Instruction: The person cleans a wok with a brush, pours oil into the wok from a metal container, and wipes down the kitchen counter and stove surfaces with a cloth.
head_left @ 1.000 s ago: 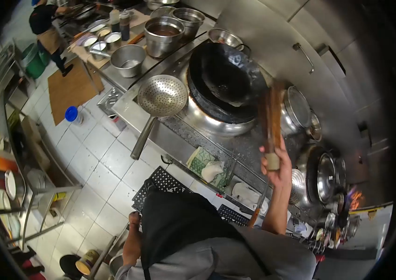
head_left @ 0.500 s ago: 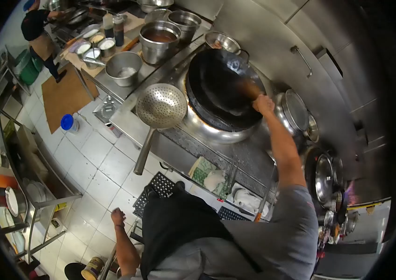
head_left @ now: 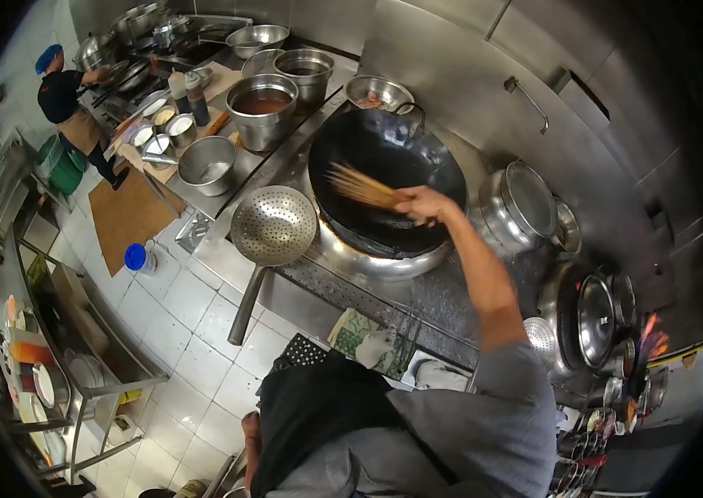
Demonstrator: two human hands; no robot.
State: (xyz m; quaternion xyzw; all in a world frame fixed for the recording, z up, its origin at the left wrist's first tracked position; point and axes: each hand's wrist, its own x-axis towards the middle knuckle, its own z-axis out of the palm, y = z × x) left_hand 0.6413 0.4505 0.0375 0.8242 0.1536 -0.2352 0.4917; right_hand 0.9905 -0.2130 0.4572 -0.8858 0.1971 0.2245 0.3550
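Leftward over the wok (head_left: 384, 145) at upper centre, its left rim beside the strainer (head_left: 273, 226), the brush (head_left: 361, 187) has swung, with room above; the right hand (head_left: 423, 206) wraps its fingers round the handle. Left hand (head_left: 251, 426), lower left: fingers unclear.

Right hand (head_left: 424, 206) closed, arm (head_left: 488, 278) extended, left hand (head_left: 252, 425) low

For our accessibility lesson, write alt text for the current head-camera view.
The person's right hand holds a wooden-looking bristled brush over a large black wok. A perforated strainer sits beside the wok; metal pots and a co-worker beside pans appear farther off.
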